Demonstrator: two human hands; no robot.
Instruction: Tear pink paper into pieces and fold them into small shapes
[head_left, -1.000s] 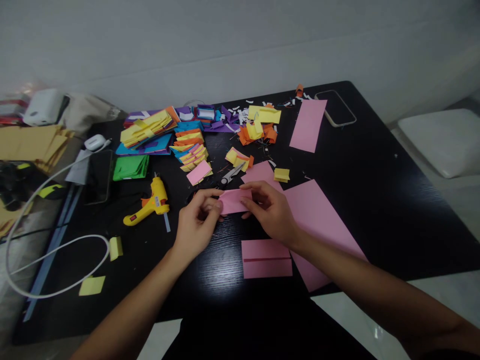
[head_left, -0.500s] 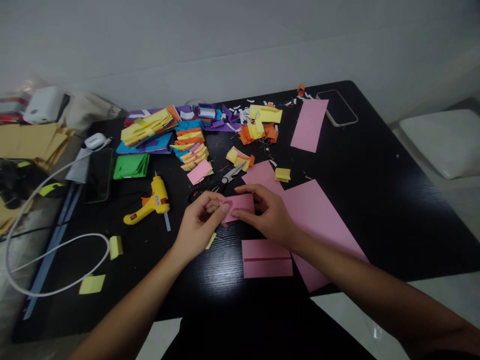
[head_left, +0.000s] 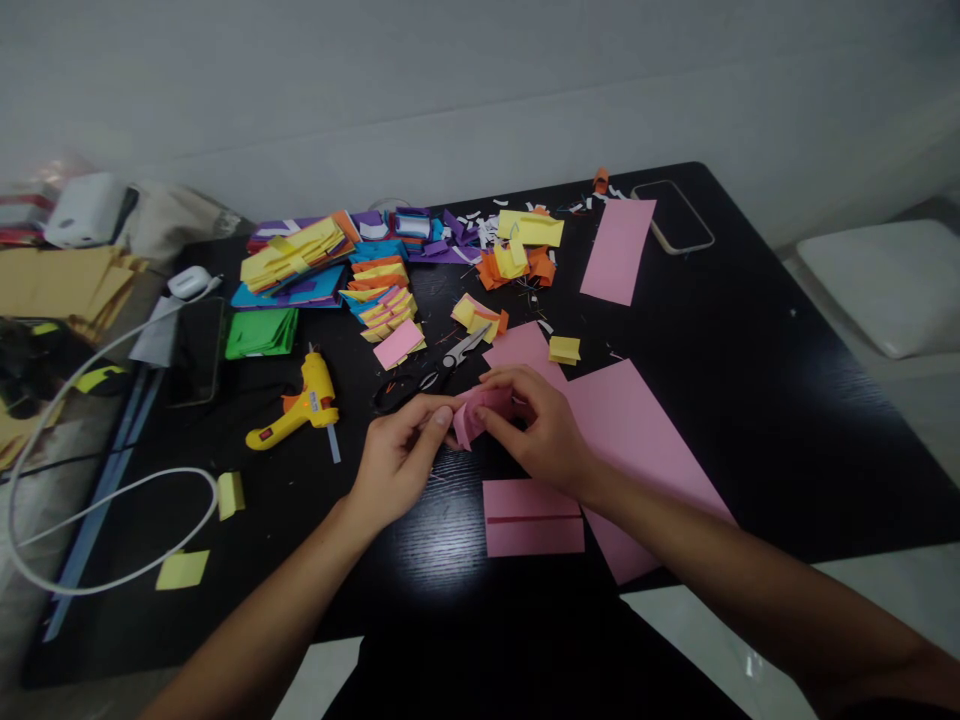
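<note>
Between my two hands is a small piece of pink paper, bent into a curve over the table. My left hand pinches its left end between thumb and fingers. On the other side, my right hand grips it, with the thumb pressed to the inner face and fingers behind. A folded pink paper with a seam across its middle lies just below my hands. Scissors with black handles rest right behind them. Large pink sheets lie under and beside my right forearm.
A yellow glue gun lies to the left, near a looped white cable. Stacks of folded coloured paper and scraps line the back. One phone lies at back right, another at left.
The pink paper was held almost flat; now it is bent into a curve, its left part standing up. My hands stay in nearly the same place.
</note>
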